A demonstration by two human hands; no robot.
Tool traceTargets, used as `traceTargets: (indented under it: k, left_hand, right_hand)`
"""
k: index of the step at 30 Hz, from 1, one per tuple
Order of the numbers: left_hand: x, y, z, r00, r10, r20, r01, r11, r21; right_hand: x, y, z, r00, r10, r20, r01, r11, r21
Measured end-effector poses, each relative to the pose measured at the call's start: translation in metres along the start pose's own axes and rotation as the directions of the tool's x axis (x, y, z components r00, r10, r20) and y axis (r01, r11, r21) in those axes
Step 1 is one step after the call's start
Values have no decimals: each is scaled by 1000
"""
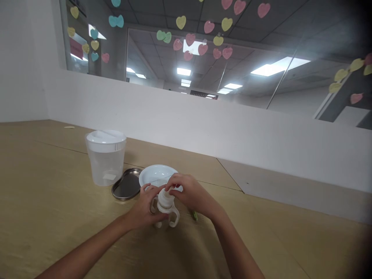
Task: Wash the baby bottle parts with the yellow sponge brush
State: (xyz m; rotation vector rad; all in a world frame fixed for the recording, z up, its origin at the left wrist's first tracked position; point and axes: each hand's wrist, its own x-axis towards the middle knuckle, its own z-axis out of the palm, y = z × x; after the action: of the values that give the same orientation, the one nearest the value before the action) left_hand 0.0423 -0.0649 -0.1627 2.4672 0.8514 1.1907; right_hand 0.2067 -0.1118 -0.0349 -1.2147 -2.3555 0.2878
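1. Grips the white handled bottle (165, 203) with the left hand (143, 208) curled around its side.
2. Pinches its top with the right hand (189, 190).
3. Has the bottle just in front of the white bowl (157, 172), perhaps resting on the surface (58, 193).
4. Shows the metal tray (127, 186) beside the bowl, near the lidded pitcher (106, 162).
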Motion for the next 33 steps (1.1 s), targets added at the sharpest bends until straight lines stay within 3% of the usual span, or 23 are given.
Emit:
traceTargets:
  k: [8, 12, 16, 20, 25, 29, 33]
  left_hand:
    - [-1, 1, -2, 999, -40, 36, 44, 994, -104]
    - [3, 2, -5, 996, -57, -69, 40, 973, -228]
    - [25, 16, -18, 987, -94, -127, 51, 949, -311]
    - [52, 23, -42, 988, -80, -132, 49, 973, -224]
    - [57, -6, -53, 964, -143, -223, 141, 990, -24]
    - [49, -33, -39, 955, -213, -204, 238, 966, 103]
    - [43, -43, -24, 939, -266, -218, 306, 936, 176]
  right_hand:
    - [-5, -7, -24, 969, 86, -234, -51, 987, 153]
    - [-7, -6, -27, 917, 56, -395, 27, 979, 201]
    - [-8, -9, -28, 852, 19, -523, 109, 971, 212]
    - [-9, -5, -31, 757, 59, -651, 106, 972, 211]
    - [-4, 19, -36, 653, 213, -727, -25, 965, 261]
    - [7, 43, -27, 695, 303, -652, -174, 951, 256]
    - [20, 61, 0, 785, 382, -487, -352, 923, 155]
